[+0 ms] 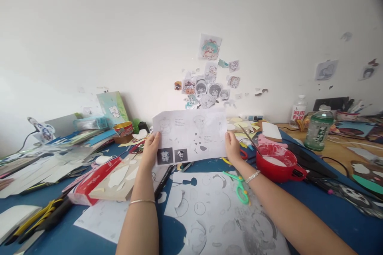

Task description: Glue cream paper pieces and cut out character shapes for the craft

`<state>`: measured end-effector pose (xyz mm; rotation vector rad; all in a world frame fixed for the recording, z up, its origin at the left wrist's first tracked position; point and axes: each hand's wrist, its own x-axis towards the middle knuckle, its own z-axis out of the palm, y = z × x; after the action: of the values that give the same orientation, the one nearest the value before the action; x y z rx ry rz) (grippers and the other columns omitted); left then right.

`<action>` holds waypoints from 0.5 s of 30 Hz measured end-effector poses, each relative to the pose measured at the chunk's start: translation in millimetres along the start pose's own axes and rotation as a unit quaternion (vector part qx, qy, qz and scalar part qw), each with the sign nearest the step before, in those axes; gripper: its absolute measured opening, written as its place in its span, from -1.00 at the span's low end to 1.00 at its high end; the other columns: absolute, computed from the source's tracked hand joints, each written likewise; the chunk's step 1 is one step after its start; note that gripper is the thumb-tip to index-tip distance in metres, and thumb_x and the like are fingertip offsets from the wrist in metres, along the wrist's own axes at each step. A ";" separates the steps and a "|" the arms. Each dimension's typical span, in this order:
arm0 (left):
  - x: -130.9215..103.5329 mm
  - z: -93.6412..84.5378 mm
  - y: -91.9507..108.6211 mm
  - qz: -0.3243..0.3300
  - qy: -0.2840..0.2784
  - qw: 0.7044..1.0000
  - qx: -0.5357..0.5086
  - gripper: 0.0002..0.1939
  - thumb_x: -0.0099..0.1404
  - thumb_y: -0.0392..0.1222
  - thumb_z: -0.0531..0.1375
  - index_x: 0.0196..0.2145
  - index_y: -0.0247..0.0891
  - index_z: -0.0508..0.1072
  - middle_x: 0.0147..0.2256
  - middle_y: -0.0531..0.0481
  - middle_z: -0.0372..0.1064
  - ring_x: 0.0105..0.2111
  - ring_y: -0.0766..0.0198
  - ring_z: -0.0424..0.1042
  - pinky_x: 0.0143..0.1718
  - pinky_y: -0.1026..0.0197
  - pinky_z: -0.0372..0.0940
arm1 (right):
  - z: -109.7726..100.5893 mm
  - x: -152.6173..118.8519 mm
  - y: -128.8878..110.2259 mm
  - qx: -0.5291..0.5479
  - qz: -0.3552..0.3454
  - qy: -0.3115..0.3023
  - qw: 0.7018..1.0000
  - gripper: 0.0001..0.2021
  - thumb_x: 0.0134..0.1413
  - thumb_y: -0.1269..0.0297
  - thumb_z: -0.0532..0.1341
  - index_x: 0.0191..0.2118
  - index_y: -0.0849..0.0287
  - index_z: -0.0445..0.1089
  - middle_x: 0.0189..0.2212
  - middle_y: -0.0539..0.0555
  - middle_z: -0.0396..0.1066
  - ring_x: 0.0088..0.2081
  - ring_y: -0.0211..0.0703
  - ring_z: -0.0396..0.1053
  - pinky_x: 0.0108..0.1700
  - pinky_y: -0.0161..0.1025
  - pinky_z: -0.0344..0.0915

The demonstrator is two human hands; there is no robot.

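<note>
Both of my hands hold up one printed sheet of paper (188,131) by its side edges, tilted toward me above the table. My left hand (151,147) pinches the left edge, and my right hand (232,146) grips the right edge. Pale line drawings, small text and two dark photos of cartoon figures are on the sheet. Below it lies a larger paper (206,195) with outlined shapes and cut-out gaps. Green scissors (241,191) rest on that paper, near my right wrist.
A red bowl (277,163) with white content and a stick stands right. Beyond it are a green-labelled bottle (319,129) and a clear bottle (298,111). Left lie a red box (89,191), yellow-black pliers (38,221) and stacked papers. Cut-out drawings (206,87) cling to the wall.
</note>
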<state>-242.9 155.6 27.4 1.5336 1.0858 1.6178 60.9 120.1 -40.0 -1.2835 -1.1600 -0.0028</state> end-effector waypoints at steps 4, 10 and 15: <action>-1.2 0.9 1.5 -0.008 -0.003 1.000 -0.003 -0.51 0.00 0.25 0.18 -0.37 -0.27 0.41 -0.47 0.03 0.39 -0.42 0.20 0.37 -0.44 0.23 0.26 | -0.6 -0.7 -1.1 -0.006 0.008 -0.004 1.000 -0.64 0.17 0.03 -0.13 -0.29 0.15 0.28 -0.44 0.11 0.38 -0.39 -0.08 0.30 -0.38 -0.26 0.12; -1.9 0.7 1.6 -0.011 -0.007 1.000 -0.008 -0.51 0.01 0.26 0.18 -0.35 -0.25 0.40 -0.46 0.04 0.38 -0.43 0.22 0.36 -0.44 0.24 0.26 | -1.1 -0.7 -2.0 -0.009 0.014 -0.009 1.000 -0.62 0.16 0.01 -0.13 -0.29 0.16 0.28 -0.46 0.11 0.39 -0.40 -0.07 0.31 -0.40 -0.25 0.13; -2.5 0.7 2.4 -0.012 -0.004 1.000 -0.007 -0.50 0.00 0.27 0.17 -0.35 -0.25 0.40 -0.47 0.05 0.37 -0.45 0.22 0.35 -0.44 0.23 0.26 | -1.0 -0.8 -1.9 -0.006 0.018 -0.012 1.000 -0.62 0.15 0.00 -0.12 -0.26 0.16 0.29 -0.45 0.12 0.40 -0.39 -0.05 0.33 -0.38 -0.24 0.14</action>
<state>-241.8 152.3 28.3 1.5112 1.0835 1.5983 60.1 118.3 -39.0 -1.3177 -1.1587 0.0324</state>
